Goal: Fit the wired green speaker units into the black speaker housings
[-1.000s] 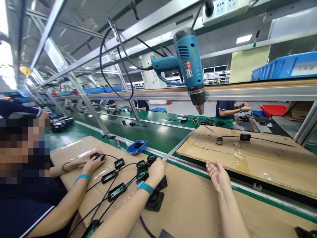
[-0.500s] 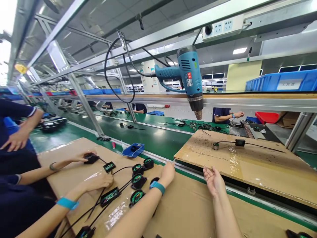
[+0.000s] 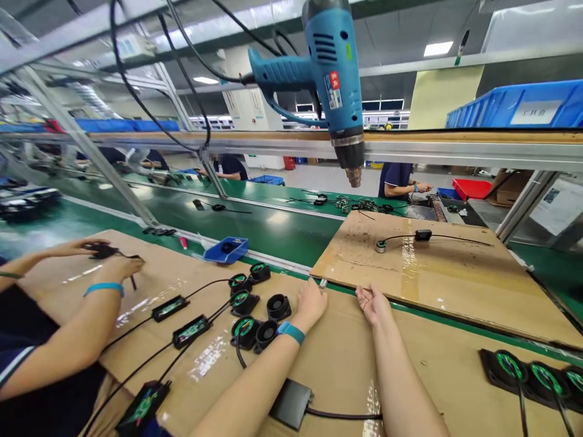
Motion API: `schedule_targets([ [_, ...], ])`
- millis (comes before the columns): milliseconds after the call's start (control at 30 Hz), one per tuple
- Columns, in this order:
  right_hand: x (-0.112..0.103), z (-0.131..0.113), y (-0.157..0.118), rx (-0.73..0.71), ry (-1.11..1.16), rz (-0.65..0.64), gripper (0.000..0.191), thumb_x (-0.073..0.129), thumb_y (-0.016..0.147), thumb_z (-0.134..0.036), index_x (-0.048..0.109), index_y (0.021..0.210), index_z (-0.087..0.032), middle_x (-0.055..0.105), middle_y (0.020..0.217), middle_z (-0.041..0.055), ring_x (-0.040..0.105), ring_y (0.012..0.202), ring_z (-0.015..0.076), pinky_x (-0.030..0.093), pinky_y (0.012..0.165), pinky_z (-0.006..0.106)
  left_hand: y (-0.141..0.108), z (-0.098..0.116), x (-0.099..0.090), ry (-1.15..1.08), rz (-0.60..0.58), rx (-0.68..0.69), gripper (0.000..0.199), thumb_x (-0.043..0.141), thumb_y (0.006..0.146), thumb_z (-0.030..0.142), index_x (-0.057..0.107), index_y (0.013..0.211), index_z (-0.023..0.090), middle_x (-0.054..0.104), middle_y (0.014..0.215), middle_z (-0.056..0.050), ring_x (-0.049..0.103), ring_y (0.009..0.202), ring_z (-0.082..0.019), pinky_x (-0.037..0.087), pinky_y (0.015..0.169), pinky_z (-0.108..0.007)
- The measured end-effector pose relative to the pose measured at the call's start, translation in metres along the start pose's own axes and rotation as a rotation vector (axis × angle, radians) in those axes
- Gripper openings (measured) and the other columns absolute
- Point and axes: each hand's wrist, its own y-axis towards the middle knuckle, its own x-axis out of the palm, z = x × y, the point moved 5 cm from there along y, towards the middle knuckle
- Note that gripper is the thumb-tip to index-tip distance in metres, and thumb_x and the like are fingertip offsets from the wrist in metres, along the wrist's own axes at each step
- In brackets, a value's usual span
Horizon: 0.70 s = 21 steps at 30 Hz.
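My left hand [image 3: 312, 302] is over the lower cardboard, back up, by the near-left corner of the raised cardboard sheet [image 3: 350, 276]. Its fingers are loosely bent and apart; the tips are partly hidden, and nothing shows in them. My right hand [image 3: 373, 304] is palm up with half-curled fingers, open and holding nothing, close to the sheet's front edge. Left of my left hand lie several round black blower fans [image 3: 278, 307], some with green boards. Below my left forearm is a flat black box [image 3: 291, 403] with a cable.
A blue heat gun [image 3: 334, 67] hangs overhead from the frame. A small blue tray [image 3: 226, 250] stands beside the green belt [image 3: 282, 233]. A co-worker's hands [image 3: 102, 258] hold a black cabled part at left. More round parts [image 3: 544, 376] lie at right.
My view has shifted so the heat gun appears higher and larger. The co-worker's hands at left have moved farther left with a black part. My hands keep nearly the same pose.
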Motion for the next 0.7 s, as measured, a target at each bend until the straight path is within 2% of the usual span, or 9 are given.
schedule_targets([
  [100, -0.001, 0.003, -0.005, 0.059, -0.071, 0.071, 0.025, 0.045, 0.105, -0.029, 0.055, 0.087, -0.015, 0.070, 0.072, 0.0077, 0.070, 0.061, 0.0124, 0.058, 0.056, 0.018, 0.010, -0.005, 0.003, -0.011, -0.052, 0.036, 0.036, 0.058, 0.091, 0.033, 0.055, 0.116, 0.008, 0.060, 0.119, -0.022, 0.058, 0.118, -0.033, 0.044, 0.101, -0.040],
  [233, -0.005, -0.005, -0.025, 0.104, -0.206, 0.081, 0.035, 0.037, 0.107, -0.028, 0.057, 0.083, -0.011, 0.071, 0.073, 0.0120, 0.070, 0.060, 0.0131, 0.056, 0.053, 0.019, 0.024, -0.003, 0.001, -0.010, -0.131, 0.083, 0.027, 0.055, 0.091, 0.031, 0.060, 0.103, 0.008, 0.063, 0.108, -0.023, 0.063, 0.107, -0.034, 0.048, 0.094, -0.042],
  [333, -0.016, -0.013, -0.052, 0.095, -0.369, 0.046, 0.030, 0.052, 0.101, -0.030, 0.063, 0.084, -0.008, 0.073, 0.075, 0.0145, 0.069, 0.054, 0.0165, 0.054, 0.046, 0.022, 0.016, 0.002, -0.012, -0.012, -0.162, 0.128, 0.039, 0.057, 0.090, 0.036, 0.058, 0.112, 0.004, 0.065, 0.109, -0.024, 0.063, 0.110, -0.037, 0.050, 0.093, -0.044],
  [400, -0.030, -0.018, -0.072, 0.056, -0.494, 0.027, 0.023, 0.068, 0.091, -0.029, 0.065, 0.081, -0.009, 0.072, 0.071, 0.0125, 0.067, 0.050, 0.0169, 0.050, 0.042, 0.022, -0.008, 0.001, -0.027, -0.052, -0.177, 0.214, 0.051, 0.057, 0.091, 0.044, 0.054, 0.124, 0.005, 0.065, 0.118, -0.023, 0.062, 0.116, -0.036, 0.050, 0.097, -0.043],
  [467, -0.048, -0.022, -0.088, 0.006, -0.608, 0.024, 0.021, 0.077, 0.081, -0.026, 0.066, 0.077, -0.010, 0.071, 0.066, 0.0087, 0.065, 0.048, 0.0158, 0.049, 0.042, 0.020, -0.046, -0.007, -0.046, -0.151, -0.206, 0.355, 0.055, 0.055, 0.092, 0.052, 0.054, 0.129, 0.011, 0.064, 0.125, -0.019, 0.061, 0.119, -0.033, 0.050, 0.101, -0.043],
  [567, -0.071, -0.031, -0.098, -0.066, -0.739, 0.043, 0.024, 0.078, 0.077, -0.031, 0.066, 0.074, -0.012, 0.069, 0.063, 0.0044, 0.062, 0.048, 0.0133, 0.049, 0.046, 0.020, -0.118, -0.038, -0.071, -0.306, -0.257, 0.502, 0.053, 0.055, 0.094, 0.055, 0.055, 0.133, 0.020, 0.060, 0.137, -0.015, 0.058, 0.127, -0.032, 0.047, 0.110, -0.046],
  [633, -0.078, -0.042, -0.089, -0.106, -0.803, 0.051, 0.024, 0.077, 0.077, -0.034, 0.068, 0.079, -0.012, 0.068, 0.065, 0.0032, 0.060, 0.050, 0.0126, 0.050, 0.051, 0.022, -0.162, -0.066, -0.080, -0.363, -0.214, 0.459, 0.052, 0.056, 0.094, 0.052, 0.052, 0.137, 0.023, 0.055, 0.142, -0.014, 0.053, 0.134, -0.031, 0.044, 0.115, -0.047],
  [700, -0.073, -0.062, -0.066, -0.224, -0.952, 0.070, 0.024, 0.075, 0.078, -0.034, 0.071, 0.088, -0.013, 0.071, 0.071, 0.0049, 0.064, 0.061, 0.0157, 0.053, 0.063, 0.026, -0.198, -0.090, -0.081, -0.404, -0.120, 0.364, 0.052, 0.055, 0.096, 0.048, 0.048, 0.140, 0.022, 0.051, 0.145, -0.015, 0.049, 0.138, -0.031, 0.042, 0.117, -0.049],
])
